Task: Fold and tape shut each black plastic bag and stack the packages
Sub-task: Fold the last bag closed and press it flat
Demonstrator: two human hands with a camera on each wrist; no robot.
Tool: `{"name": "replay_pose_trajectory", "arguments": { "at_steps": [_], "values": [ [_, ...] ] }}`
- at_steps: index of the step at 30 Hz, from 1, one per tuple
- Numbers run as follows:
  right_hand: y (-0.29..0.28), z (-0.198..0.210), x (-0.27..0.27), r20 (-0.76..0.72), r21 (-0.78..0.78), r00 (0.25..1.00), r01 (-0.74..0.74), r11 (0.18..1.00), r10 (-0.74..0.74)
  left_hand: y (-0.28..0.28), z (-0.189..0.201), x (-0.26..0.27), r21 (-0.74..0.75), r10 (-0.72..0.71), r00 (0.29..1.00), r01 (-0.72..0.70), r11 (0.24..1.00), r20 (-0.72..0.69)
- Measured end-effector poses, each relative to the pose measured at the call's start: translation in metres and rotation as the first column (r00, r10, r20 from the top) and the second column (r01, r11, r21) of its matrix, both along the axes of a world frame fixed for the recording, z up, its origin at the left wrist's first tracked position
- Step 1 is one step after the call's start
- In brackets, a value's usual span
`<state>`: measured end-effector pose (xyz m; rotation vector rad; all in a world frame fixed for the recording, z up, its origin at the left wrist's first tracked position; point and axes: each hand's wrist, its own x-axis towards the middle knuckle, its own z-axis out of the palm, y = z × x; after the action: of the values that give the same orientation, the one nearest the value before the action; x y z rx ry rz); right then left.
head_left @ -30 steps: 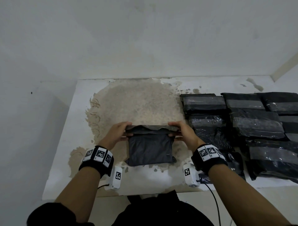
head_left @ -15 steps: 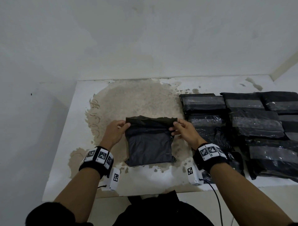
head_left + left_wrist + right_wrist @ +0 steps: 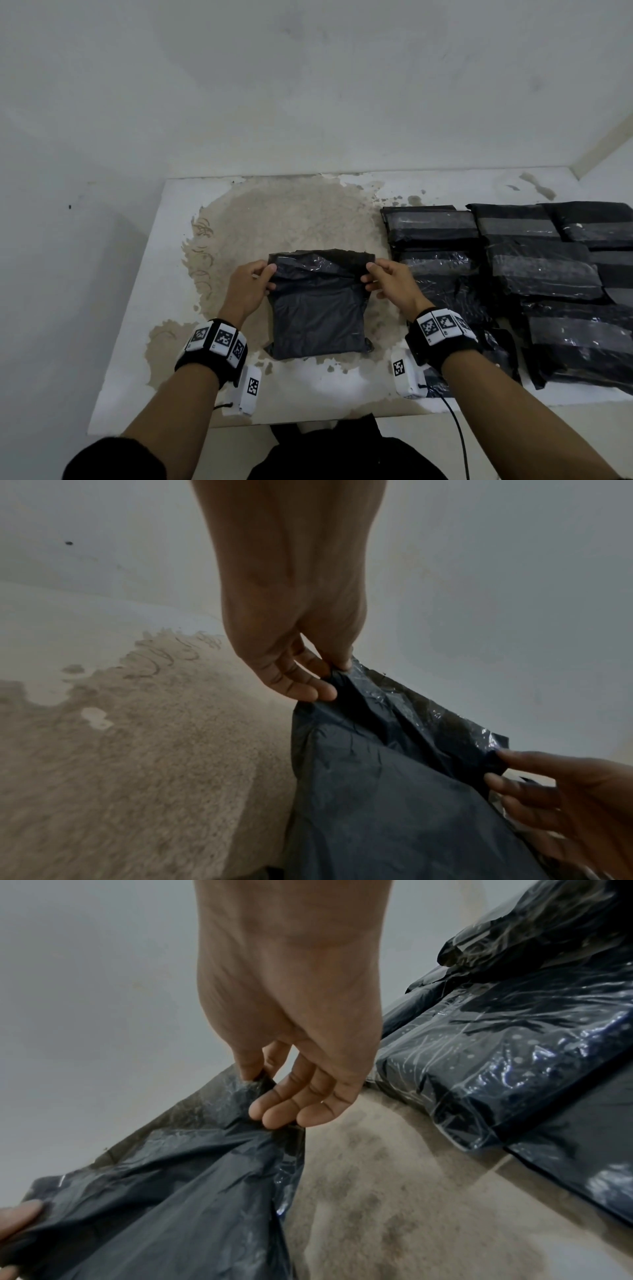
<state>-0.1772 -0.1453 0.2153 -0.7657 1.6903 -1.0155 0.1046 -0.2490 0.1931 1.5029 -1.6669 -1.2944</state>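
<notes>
Head view: matte black bag point(image 3: 317, 308), crinkled film, rectangular, lies flat on the worn patch of the table point(image 3: 144, 308) — white paint peeled to rough tan. Its top flap is raised. Glossy taped packages point(image 3: 541, 274) lie in rows just right of it. Left hand point(image 3: 247, 291) and right hand point(image 3: 390, 287) each pinch a top corner.

Left wrist view: thumb and forefinger of the left hand point(image 3: 291, 647) nip the bag point(image 3: 377, 791) corner, other fingers loosely curled.

Right wrist view: right hand point(image 3: 291, 1042) — same pinch on the bag point(image 3: 178, 1204); packages point(image 3: 514, 1056) close beside it.
</notes>
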Motion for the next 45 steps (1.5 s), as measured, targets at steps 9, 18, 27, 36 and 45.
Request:
{"name": "replay_pose_trajectory", "arguments": {
  "at_steps": [9,18,27,36,45],
  "values": [
    [-0.001,-0.004,0.001,-0.002,0.013,1.000,-0.005,1.000,0.005,-0.001,0.001,0.002,0.021,0.031,0.999,-0.030,0.999,-0.019],
    [-0.005,-0.006,0.001,-0.006,0.016,1.000,-0.002,1.000,0.003,0.000,0.000,0.005,0.096,0.069,0.997,-0.065,0.993,-0.037],
    [-0.009,-0.003,0.001,0.021,0.018,1.000,0.016,1.000,-0.017,-0.001,0.003,0.001,0.121,0.146,0.987,-0.137,0.983,-0.070],
    [-0.014,0.006,0.003,0.058,0.047,0.996,0.063,0.997,-0.065,-0.002,0.014,-0.001,0.192,0.104,0.992,-0.089,0.977,-0.075],
    [-0.012,-0.006,0.004,-0.009,0.048,0.999,-0.052,0.997,0.053,0.007,0.005,0.009,0.228,0.012,1.000,-0.009,0.974,-0.010]
  ]
}}
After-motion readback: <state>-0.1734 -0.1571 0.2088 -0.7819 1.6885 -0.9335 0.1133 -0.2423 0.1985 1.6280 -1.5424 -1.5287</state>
